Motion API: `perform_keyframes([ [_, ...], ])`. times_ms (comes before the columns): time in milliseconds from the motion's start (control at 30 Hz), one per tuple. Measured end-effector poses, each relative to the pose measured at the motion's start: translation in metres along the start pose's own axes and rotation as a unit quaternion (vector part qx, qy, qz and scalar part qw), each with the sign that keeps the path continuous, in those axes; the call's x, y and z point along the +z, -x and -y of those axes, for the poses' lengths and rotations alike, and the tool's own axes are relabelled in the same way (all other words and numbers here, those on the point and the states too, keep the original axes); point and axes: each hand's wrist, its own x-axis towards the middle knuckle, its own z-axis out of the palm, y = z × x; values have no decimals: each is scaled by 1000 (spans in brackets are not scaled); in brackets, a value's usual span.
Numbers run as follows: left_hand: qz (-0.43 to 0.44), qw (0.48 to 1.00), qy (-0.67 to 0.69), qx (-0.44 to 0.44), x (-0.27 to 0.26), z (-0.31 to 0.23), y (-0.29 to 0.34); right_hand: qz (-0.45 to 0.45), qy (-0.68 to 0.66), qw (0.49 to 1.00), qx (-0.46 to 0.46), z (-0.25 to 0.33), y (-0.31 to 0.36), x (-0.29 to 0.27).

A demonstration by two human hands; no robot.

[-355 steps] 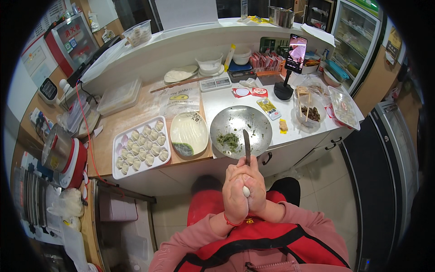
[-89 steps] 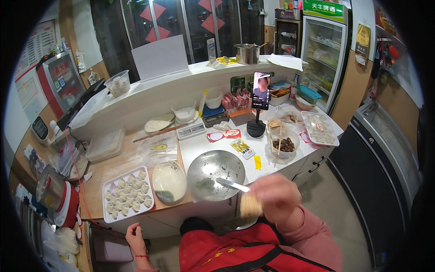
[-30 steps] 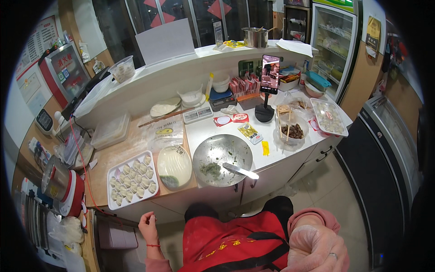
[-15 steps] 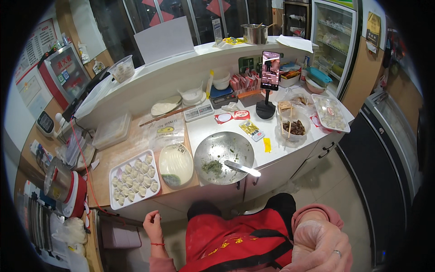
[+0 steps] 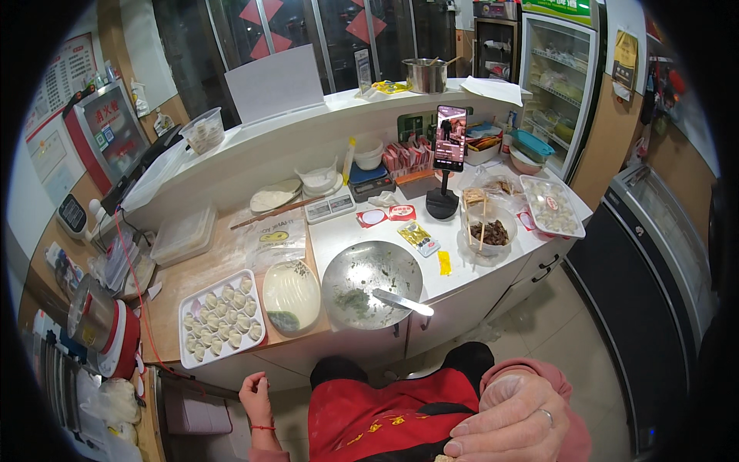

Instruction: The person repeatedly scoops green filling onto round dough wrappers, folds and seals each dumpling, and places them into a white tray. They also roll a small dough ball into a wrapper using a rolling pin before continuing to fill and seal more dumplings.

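Note:
My left hand (image 5: 255,396), a red cord on its wrist, hangs in front of the counter with its fingers curled and nothing visible in them. My right hand (image 5: 514,416), wearing a ring, is bent in close to my red apron (image 5: 369,420). Its fingertips press together at the lower edge, where a sliver of something beige shows, too cut off to name. On the counter before me stand a white tray of dumplings (image 5: 222,317), an oval cream dish (image 5: 291,296) and a steel bowl (image 5: 372,266) with green filling remnants and a flat spatula (image 5: 402,301) resting in it.
A phone on a stand (image 5: 449,142) faces me behind the bowl. To the right are a clear bowl of dark food (image 5: 493,231) with chopsticks and a covered dumpling tray (image 5: 553,205). A digital scale (image 5: 331,206) and a plastic box (image 5: 183,233) stand further back.
My right hand has turned and reached left, its fingers now extending toward the lower edge, where a beige bit shows. My left hand stays curled. The whole view has shifted slightly.

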Motion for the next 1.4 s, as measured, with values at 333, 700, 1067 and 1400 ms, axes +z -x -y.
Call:
perform_keyframes([
  [333,3,1000,-10,-16,0,2,4,78,155,939,297,-36,58,-17],
  [700,-3,1000,7,-28,-5,14,8,-76,172,625,758,-156,305,-35],
  [1067,2,999,-30,-34,-7,19,10,85,340,614,707,-182,367,-59],
  [1400,-66,923,362,-112,-3,-26,-39,-63,252,660,705,-119,322,-48],
])
